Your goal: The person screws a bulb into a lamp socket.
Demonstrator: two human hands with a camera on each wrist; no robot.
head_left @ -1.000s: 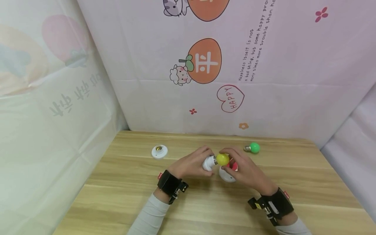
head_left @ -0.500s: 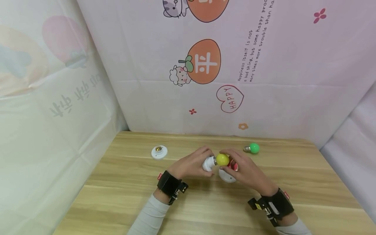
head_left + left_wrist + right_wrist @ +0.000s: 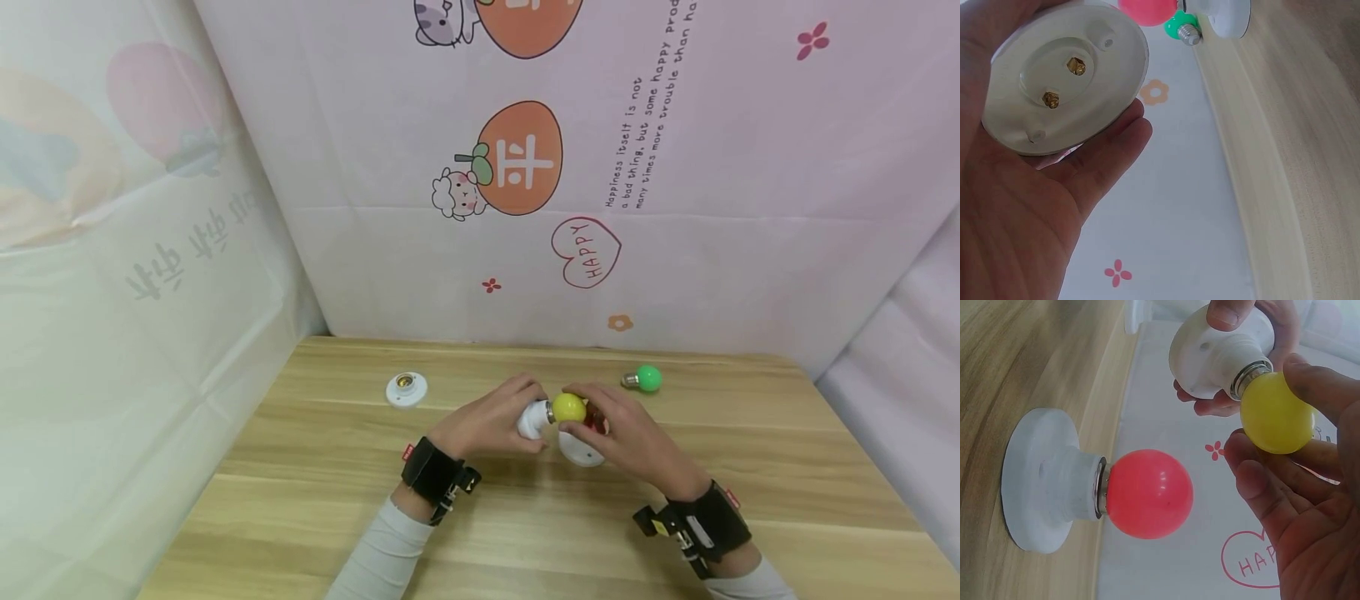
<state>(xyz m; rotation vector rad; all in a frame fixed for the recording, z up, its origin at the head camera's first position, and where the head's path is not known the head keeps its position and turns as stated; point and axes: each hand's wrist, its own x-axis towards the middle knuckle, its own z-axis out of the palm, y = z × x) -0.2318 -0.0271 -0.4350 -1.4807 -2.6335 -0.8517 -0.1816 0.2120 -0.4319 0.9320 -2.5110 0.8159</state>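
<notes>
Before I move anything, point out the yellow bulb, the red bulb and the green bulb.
Yellow bulb (image 3: 1277, 415), right wrist view, middle of its globe.
Red bulb (image 3: 1150, 494), right wrist view, middle of its globe.
Green bulb (image 3: 648, 379), head view, on its globe.

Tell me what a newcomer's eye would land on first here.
Probably the yellow bulb, pinched by the right hand at the mouth of a white socket that the left hand holds. Next, the pinkish-red bulb fitted in a second socket on the wooden table. Then the green bulb, lying loose near the table's back edge.
</notes>
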